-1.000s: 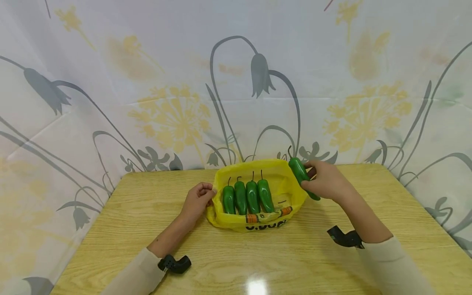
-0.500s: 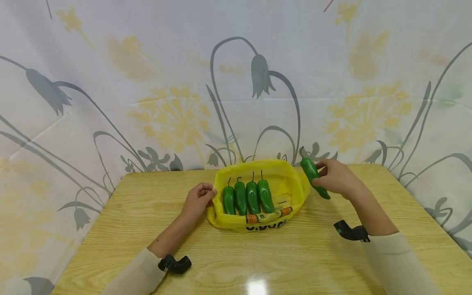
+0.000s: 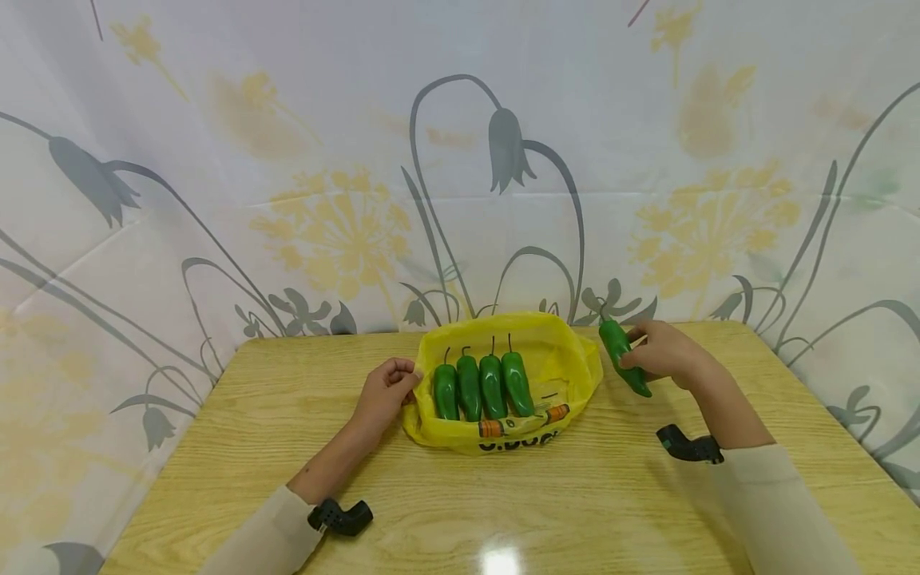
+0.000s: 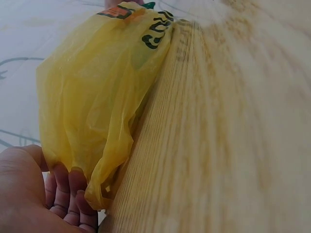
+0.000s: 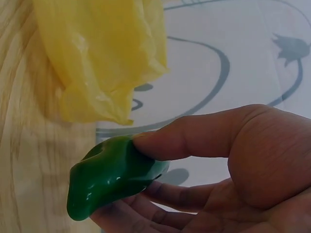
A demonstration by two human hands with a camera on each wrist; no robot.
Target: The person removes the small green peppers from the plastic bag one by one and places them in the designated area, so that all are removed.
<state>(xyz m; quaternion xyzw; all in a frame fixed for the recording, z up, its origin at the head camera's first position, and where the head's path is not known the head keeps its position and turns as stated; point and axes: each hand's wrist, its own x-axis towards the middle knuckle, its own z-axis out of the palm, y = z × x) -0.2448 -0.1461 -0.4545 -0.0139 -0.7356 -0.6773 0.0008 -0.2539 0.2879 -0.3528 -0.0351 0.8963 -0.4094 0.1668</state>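
A yellow plastic bag (image 3: 568, 335) lies on the table with its mouth spread wide. Several green peppers (image 3: 492, 386) with thin dark stems lie side by side inside it. My left hand (image 3: 384, 393) pinches the bag's left edge; in the left wrist view, the fingers (image 4: 62, 189) touch the gathered plastic. To the right of the bag, my right hand (image 3: 668, 351) grips another green pepper (image 3: 616, 343) between thumb and fingers, stem up and tilted. The right wrist view shows this pepper (image 5: 112, 170) close up, apart from the bag.
The wooden table (image 3: 446, 511) reaches back to a white curtain (image 3: 323, 104) printed with grey and yellow flowers. Black wrist cameras (image 3: 345, 517) are strapped to both forearms. Orange and black print marks the front of the bag.
My right hand has carried its pepper rightward and slightly down, from over the bag's right edge to a spot beside it. The left hand and bag stay in place.
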